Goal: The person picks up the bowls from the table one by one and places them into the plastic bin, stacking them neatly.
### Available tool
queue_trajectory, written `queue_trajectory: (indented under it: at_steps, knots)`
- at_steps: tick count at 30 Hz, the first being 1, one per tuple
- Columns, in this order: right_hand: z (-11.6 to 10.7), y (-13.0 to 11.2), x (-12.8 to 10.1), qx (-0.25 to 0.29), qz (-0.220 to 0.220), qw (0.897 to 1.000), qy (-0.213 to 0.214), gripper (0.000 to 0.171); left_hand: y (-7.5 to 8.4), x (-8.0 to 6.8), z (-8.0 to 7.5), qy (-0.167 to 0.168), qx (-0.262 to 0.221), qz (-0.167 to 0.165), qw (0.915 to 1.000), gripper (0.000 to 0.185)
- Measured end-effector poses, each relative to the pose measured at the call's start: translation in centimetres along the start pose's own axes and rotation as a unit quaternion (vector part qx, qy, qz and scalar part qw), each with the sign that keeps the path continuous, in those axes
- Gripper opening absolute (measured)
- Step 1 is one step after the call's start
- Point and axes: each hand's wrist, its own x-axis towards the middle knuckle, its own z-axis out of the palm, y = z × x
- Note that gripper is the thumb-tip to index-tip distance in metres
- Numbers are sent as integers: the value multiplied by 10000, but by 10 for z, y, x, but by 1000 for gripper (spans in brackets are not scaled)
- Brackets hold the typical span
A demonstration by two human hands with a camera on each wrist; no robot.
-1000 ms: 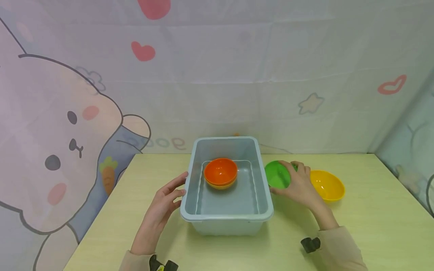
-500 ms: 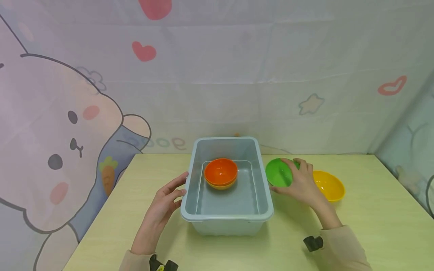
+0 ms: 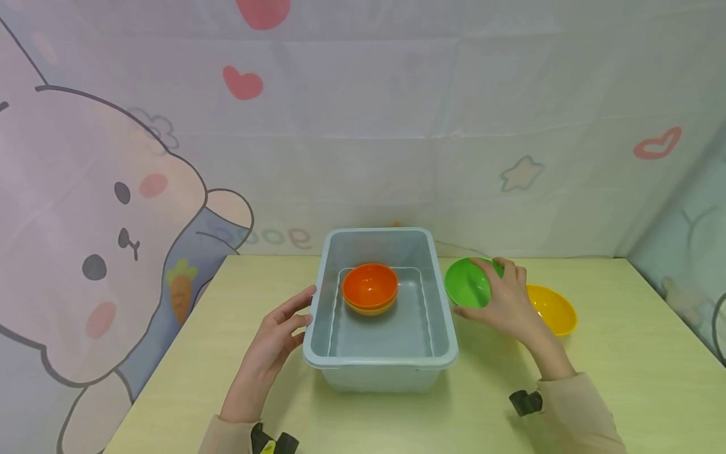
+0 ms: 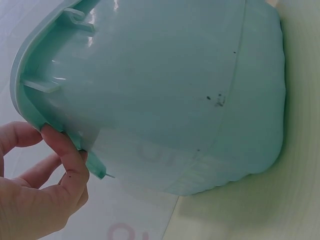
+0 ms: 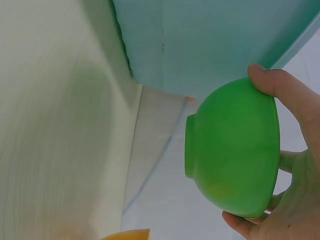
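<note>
A pale blue plastic tub [image 3: 380,362] stands on the table, and an orange bowl [image 3: 369,287] sits inside it, nested on a yellow one. My right hand [image 3: 501,302] grips a green bowl [image 3: 466,282] [image 5: 235,150] tilted on its side, lifted just right of the tub's rim. The thumb and fingers curl round its rim in the right wrist view. My left hand [image 3: 278,334] [image 4: 45,175] rests against the tub's left rim [image 4: 30,100], fingers fairly straight and touching the lip.
A yellow bowl [image 3: 553,309] lies on the light wooden table [image 3: 624,378] right of my right hand. A cartoon-printed cloth backdrop [image 3: 363,126] closes off the back and sides of the table.
My right hand has raised the green bowl a little and tipped it more toward the tub. The left hand and the tub have stayed put.
</note>
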Motion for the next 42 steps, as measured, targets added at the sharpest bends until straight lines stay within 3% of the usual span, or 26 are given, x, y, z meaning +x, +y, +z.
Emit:
queue_trajectory:
  at_steps: [42]
  knots:
    - [-34,-29,3,6,-195,9998,60,93,0,0,0,26,34,-19,10000,56]
